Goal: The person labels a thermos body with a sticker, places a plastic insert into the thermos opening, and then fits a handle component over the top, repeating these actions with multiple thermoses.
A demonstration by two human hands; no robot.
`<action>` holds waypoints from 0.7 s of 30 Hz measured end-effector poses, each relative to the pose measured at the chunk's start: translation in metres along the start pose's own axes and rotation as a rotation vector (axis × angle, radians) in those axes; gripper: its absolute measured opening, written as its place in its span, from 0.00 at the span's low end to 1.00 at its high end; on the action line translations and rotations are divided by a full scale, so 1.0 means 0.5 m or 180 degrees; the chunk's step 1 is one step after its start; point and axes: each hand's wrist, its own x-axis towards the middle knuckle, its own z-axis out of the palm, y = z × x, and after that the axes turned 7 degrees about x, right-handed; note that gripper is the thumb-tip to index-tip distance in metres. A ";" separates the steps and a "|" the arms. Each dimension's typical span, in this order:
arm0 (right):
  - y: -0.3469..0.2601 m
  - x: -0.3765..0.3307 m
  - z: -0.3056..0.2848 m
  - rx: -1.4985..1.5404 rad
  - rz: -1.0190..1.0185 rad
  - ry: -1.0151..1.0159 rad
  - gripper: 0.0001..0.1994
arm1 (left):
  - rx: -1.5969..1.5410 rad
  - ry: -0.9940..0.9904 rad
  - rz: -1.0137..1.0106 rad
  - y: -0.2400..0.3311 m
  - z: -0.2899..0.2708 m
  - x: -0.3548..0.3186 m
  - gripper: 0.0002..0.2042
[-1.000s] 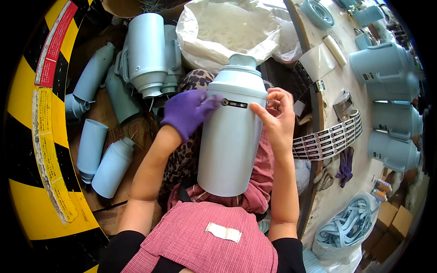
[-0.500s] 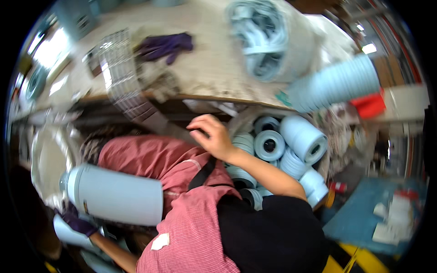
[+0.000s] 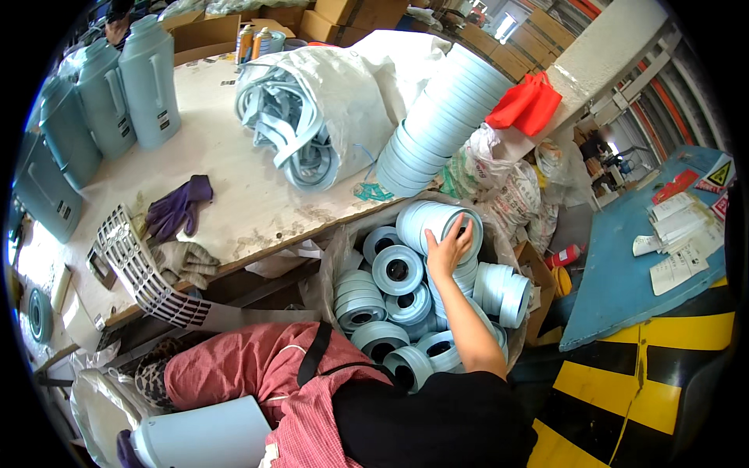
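Note:
My bare right hand [image 3: 449, 248] has its thumb and fingers around the open end of a stack of light blue plastic rings [image 3: 421, 222]. That stack lies on top of a lined bin [image 3: 331, 273] full of similar ring-shaped parts [image 3: 398, 269] with dark holes. At the lower left, a light blue flask casing [image 3: 203, 433] lies on its side across my lap. My left hand [image 3: 127, 450], in a purple glove, is at the casing's narrow end and seems to hold it; most of its fingers are hidden.
On the worktable [image 3: 242, 226] stand several blue flask casings [image 3: 148, 86], a purple glove [image 3: 179, 207], a bag of blue handles [image 3: 328, 117] and a leaning cup stack [image 3: 441, 117]. A slotted strip [image 3: 148, 273] overhangs the edge. At right is a blue board [image 3: 616, 265] with papers.
My right hand has moved right and forward, from above my lap onto the ring stack in the bin. The view has swung right; the casing and gloved left hand now sit lower in it.

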 end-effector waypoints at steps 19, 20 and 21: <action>0.113 -0.012 -0.042 0.0032 -0.0452 0.0009 0.33 | -0.0346 0.0407 0.0147 -0.134 -0.113 -0.106 0.24; 0.119 0.000 -0.064 0.0183 -0.0715 -0.0156 0.31 | -0.0362 0.0378 0.0167 -0.135 -0.104 -0.114 0.24; 0.117 0.013 -0.088 0.0362 -0.0827 -0.0288 0.29 | -0.0389 0.0354 0.0178 -0.134 -0.094 -0.121 0.24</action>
